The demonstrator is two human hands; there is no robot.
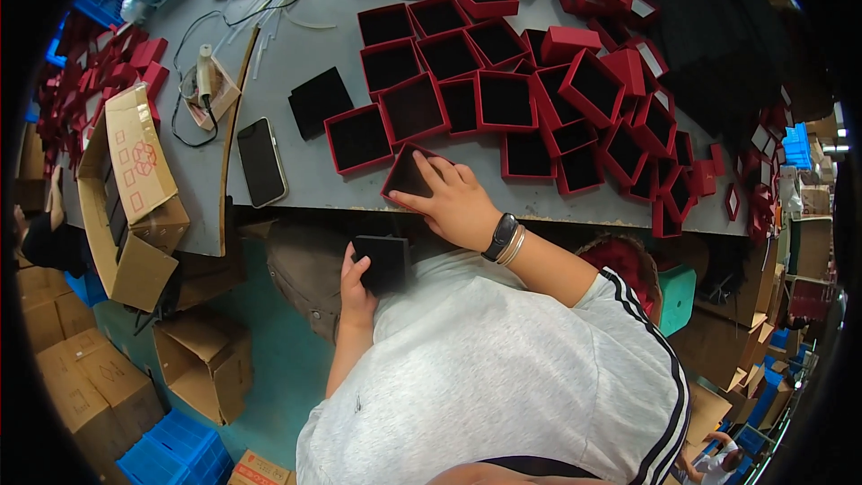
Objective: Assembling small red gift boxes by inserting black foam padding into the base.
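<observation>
- The right hand [458, 202] rests on a red box tray [409, 172] with a black lining, at the near edge of the grey table [296, 58]. The fingers [442, 171] lie spread over the tray's right side and press down on it; they do not close around it.
- The left hand [356, 292] is below the table edge, near the body, and is closed on a stack of black square pads [384, 262]. The thumb is on the left face of the stack; the fingers wrap behind it.
- Key relation: the pads sit directly near-side of the tray and slightly to its left. The table edge lies between them. The two are apart, not touching.
- The tray is tilted, with one corner pointing toward the near edge. The stack is roughly square-on to the body.
- The left hand is the nearer one to the pads; the right hand is the only one at the tray.
- More open red trays [503, 101] lie in rows farther away and to the right. A single black pad [319, 101] and a phone [261, 162] lie to the left.
</observation>
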